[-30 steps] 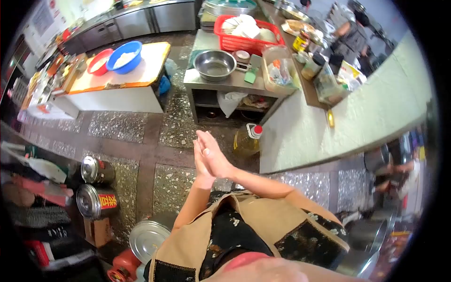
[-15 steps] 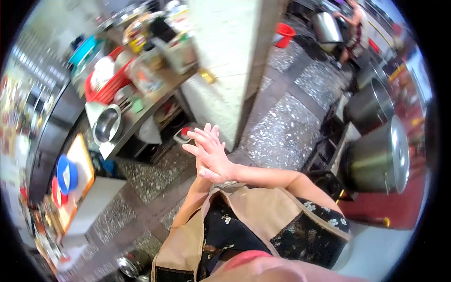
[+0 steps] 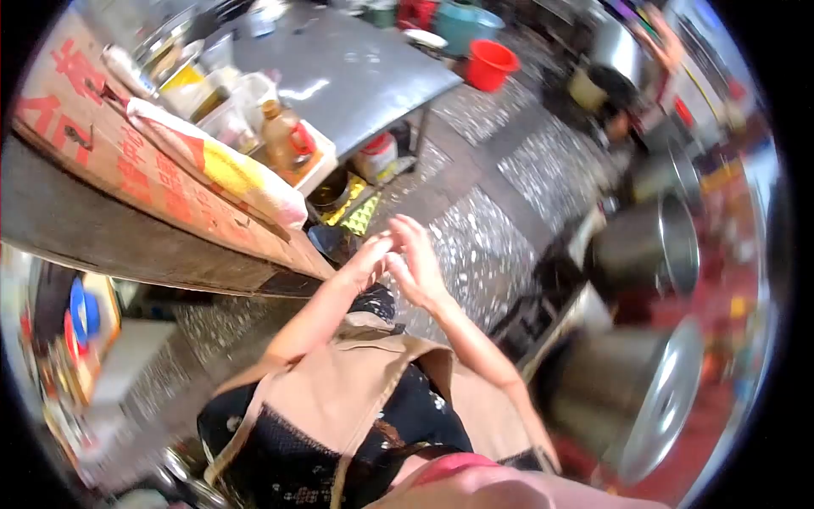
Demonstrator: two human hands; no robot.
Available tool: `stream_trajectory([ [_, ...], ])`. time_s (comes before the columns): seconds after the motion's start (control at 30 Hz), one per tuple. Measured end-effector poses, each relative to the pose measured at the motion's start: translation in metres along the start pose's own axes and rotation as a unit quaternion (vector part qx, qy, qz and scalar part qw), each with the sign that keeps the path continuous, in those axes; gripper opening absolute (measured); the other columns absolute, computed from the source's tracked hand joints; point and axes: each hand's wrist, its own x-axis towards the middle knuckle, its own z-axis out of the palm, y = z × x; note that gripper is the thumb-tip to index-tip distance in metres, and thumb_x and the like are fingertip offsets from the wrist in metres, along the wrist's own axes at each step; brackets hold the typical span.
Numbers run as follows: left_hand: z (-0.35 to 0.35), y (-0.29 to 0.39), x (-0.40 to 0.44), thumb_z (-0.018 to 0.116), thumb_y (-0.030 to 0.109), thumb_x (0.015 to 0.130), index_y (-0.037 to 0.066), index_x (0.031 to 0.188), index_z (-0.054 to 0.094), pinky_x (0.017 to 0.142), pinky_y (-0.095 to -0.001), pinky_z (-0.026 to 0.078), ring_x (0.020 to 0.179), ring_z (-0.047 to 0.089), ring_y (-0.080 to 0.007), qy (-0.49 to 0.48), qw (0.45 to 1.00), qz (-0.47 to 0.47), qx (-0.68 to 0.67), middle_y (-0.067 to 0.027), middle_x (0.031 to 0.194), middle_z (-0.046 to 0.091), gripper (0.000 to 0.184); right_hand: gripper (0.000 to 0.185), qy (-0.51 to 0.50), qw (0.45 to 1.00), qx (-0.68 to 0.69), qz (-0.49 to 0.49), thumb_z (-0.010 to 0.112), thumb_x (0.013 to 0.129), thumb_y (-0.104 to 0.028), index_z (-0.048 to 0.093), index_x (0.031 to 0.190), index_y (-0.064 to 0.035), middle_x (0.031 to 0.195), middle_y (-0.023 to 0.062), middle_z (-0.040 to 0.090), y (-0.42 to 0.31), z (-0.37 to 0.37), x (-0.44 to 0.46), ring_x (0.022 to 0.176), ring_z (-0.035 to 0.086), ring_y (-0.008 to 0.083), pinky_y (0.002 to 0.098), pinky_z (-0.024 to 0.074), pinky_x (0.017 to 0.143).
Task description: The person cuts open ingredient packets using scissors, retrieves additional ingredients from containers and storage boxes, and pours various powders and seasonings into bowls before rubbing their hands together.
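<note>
My left hand (image 3: 369, 260) and my right hand (image 3: 415, 263) meet in front of my tan apron (image 3: 339, 377), above the speckled floor. The right hand's fingers are stretched out, with its thumb apart. The left hand's fingers reach towards the right palm and touch or nearly touch it; their tips are partly hidden. No object shows in either hand. A yellow checkered packet (image 3: 362, 215) lies low beyond the hands, beside a dark pot.
On my left is a pillar edge with red writing (image 3: 127, 170) and a hanging towel (image 3: 216, 165). Behind it stands a metal table (image 3: 348, 76) with bottles and containers. A red bucket (image 3: 492, 65) is ahead. Large steel pots (image 3: 644, 246) line the right; another person (image 3: 661, 51) is far ahead.
My hands have come apart from overlapping, palm-to-back contact to a looser touch. The view has moved forward past the pillar, bringing the metal table and towel into sight.
</note>
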Motion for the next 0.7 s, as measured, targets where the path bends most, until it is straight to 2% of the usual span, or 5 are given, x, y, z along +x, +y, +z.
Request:
stream_trajectory([
  [0.3,-0.046,0.066,0.284,0.052,0.022,0.084,0.009,0.11,0.055,0.076,-0.0267,0.042,0.091,0.052,-0.0103,0.292,0.929,0.163,0.16,0.0001,0.102,0.057,0.029,0.022,0.035,0.926,0.261,0.271,0.054,0.086,-0.012,0.057,0.103,0.0013,0.094,0.0086,0.061,0.246,-0.171,0.166,0.087,0.057,0.0162,0.0265,0.0465,0.075],
  [0.57,0.132,0.035,0.544,0.06,0.022,0.079,0.003,0.099,0.06,0.068,-0.0267,0.046,0.081,0.055,-0.0131,-0.019,0.954,0.146,0.259,-0.0067,0.093,0.06,0.028,0.035,0.25,0.792,0.341,0.441,0.054,0.084,-0.021,0.049,0.109,0.0029,0.1,0.0107,0.055,0.39,-0.37,0.192,0.089,0.053,0.0176,0.0312,0.042,0.078],
  [0.63,0.168,0.065,0.576,0.057,0.024,0.083,0.004,0.112,0.052,0.077,-0.0288,0.045,0.096,0.053,-0.0142,-0.12,0.964,-0.055,0.232,-0.0074,0.108,0.056,0.036,0.038,0.324,0.72,0.363,0.496,0.051,0.085,-0.023,0.046,0.113,0.0023,0.105,0.0108,0.053,0.44,-0.412,0.184,0.094,0.051,0.0185,0.0321,0.0399,0.081],
  [0.67,0.165,0.058,0.618,0.058,0.028,0.083,0.006,0.118,0.049,0.087,-0.0313,0.042,0.105,0.049,-0.0153,-0.147,0.956,-0.055,0.248,-0.0095,0.114,0.052,0.042,0.044,0.294,0.733,0.366,0.492,0.05,0.086,-0.026,0.042,0.12,0.0008,0.108,0.0107,0.052,0.479,-0.435,0.185,0.097,0.05,0.0214,0.0309,0.0382,0.085],
  [0.7,0.158,0.036,0.664,0.06,0.03,0.081,0.007,0.11,0.055,0.068,-0.027,0.046,0.085,0.054,-0.0124,-0.085,0.953,0.073,0.283,-0.004,0.101,0.059,0.038,0.05,0.276,0.727,0.415,0.472,0.05,0.086,-0.03,0.039,0.125,0.0003,0.115,0.0123,0.048,0.528,-0.458,0.18,0.103,0.046,0.0238,0.0336,0.0367,0.091],
])
